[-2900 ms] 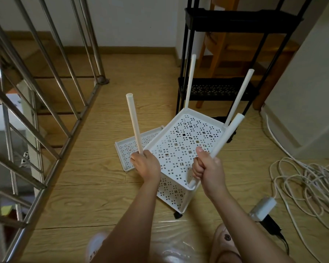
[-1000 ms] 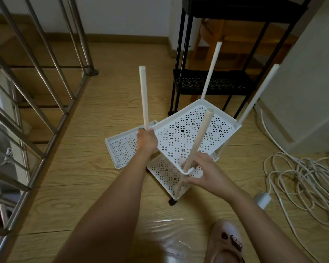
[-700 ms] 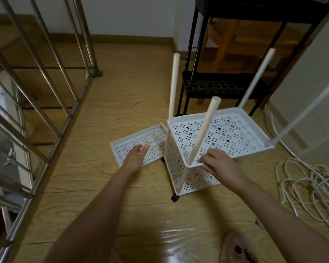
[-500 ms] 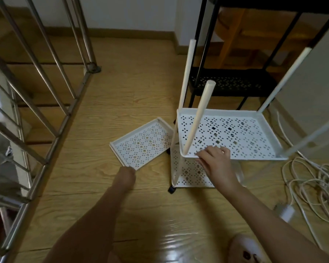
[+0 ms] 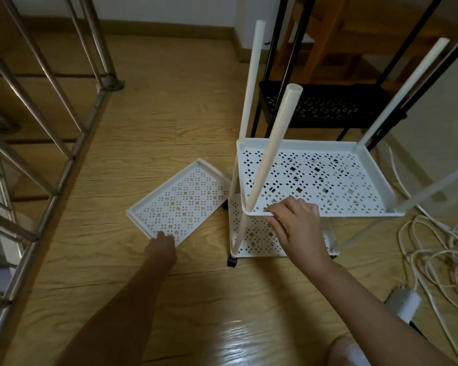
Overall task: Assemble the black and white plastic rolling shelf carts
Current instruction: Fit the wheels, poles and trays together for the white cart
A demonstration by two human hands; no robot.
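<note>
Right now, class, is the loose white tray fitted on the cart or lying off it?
Off it: the tray lies flat on the floor beside the cart, the left hand at its near edge.

We find the loose white perforated plastic tray point(image 5: 180, 202) lying left of the white plastic cart point(image 5: 315, 178), the black plastic cart point(image 5: 325, 107) behind.

Both forearms are bare along their whole visible length, and so are the wrists. The left hand point(image 5: 160, 243), to the left of the white perforated plastic cart point(image 5: 315, 178), shows only its rounded back and knuckles. The right hand point(image 5: 294, 225), at the cart's near rim, shows a bare back and bare fingers. Nearer than the cart, at the lower edge, sits the rounded toe of a pale pink slipper point(image 5: 347, 351) with a whitish patch, too blurred to read.
</note>
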